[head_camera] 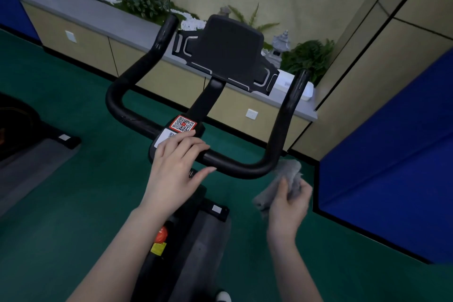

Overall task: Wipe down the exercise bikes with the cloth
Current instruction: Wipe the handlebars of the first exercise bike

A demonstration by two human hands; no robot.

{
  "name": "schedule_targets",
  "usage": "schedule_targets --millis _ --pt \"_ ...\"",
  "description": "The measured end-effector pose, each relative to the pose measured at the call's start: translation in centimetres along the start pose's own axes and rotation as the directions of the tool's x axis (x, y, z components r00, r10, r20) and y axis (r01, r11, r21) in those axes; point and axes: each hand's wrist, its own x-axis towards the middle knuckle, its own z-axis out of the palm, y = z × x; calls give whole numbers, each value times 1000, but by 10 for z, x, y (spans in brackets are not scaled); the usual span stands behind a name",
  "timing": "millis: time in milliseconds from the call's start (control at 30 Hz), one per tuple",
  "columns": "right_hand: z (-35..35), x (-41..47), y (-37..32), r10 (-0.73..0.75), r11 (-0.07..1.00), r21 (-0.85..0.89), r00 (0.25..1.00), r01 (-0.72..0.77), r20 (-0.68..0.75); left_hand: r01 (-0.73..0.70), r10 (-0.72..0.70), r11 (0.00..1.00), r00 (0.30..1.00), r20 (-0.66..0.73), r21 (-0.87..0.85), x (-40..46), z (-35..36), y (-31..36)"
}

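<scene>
Your right hand [289, 200] grips the bunched grey cloth [284, 184] just below the handlebar [235, 164] bend. Your left hand [174, 167] rests on the bar's centre, fingers relaxed and straight. Steady the bar; sweep the cloth upward past your fingertips.

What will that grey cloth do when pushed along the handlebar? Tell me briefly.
The grey cloth is bunched and drooping from the right hand, so it is probably floppy and light. It would likely wrap round the handlebar bend, but may slide and bunch up on that smooth surface.
</scene>
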Motion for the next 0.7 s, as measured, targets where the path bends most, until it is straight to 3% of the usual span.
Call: schedule_targets --millis 133,367,467,700 --pt "12 -9 -3 248 930 213 939 -299 236 -7 7 1000 1000 4 8 0 -1 0" --pt "15 -26 -5 397 718 366 780 -592 484 -16 16 1000 1000 2 24 0 -1 -1" --pt "17 -18 -10 394 653 427 762 -626 514 -19 19 999 1000 1 29 0 -1 0" --pt "11 -18 -9 345 734 380 792 -562 504 -20 20 999 1000 0 32 0 -1 0"
